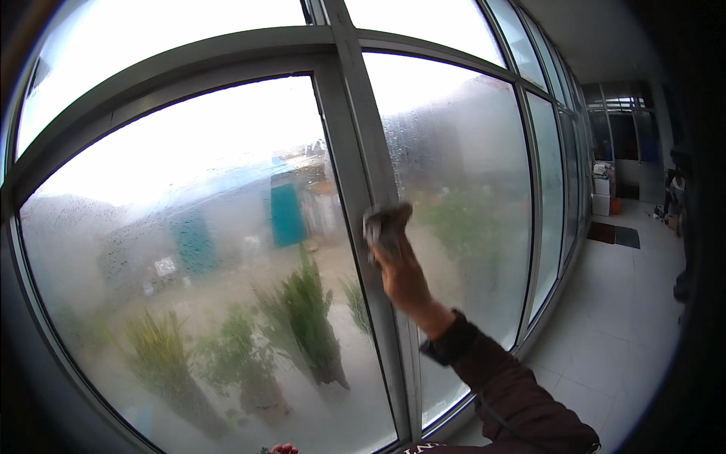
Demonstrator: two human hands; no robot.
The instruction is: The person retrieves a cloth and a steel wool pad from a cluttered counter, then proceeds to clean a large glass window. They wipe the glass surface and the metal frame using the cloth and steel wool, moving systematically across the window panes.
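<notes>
My right hand (pixel 405 282) is raised in front of a grey metal window mullion (pixel 372 187). Its fingers are closed on a crumpled grey cloth (pixel 384 230), slightly blurred, at the mullion's face. To the left stands a large fogged window pane (pixel 238 318) with water drops on it and a clearer strip near its right side. The narrower pane (pixel 482 170) on the right is also misted, with wet streaks along its left edge. Only some fingertips of my left hand (pixel 285 449) show at the bottom edge; what they hold, if anything, is hidden.
More framed panes (pixel 545 142) run down a corridor with a pale tiled floor (pixel 592 318). Farther off lie floor mats (pixel 612 235), near a white cabinet (pixel 601 187) and a red container (pixel 615 206). A person (pixel 676 187) is at the far right. Plants (pixel 309 318) stand outside.
</notes>
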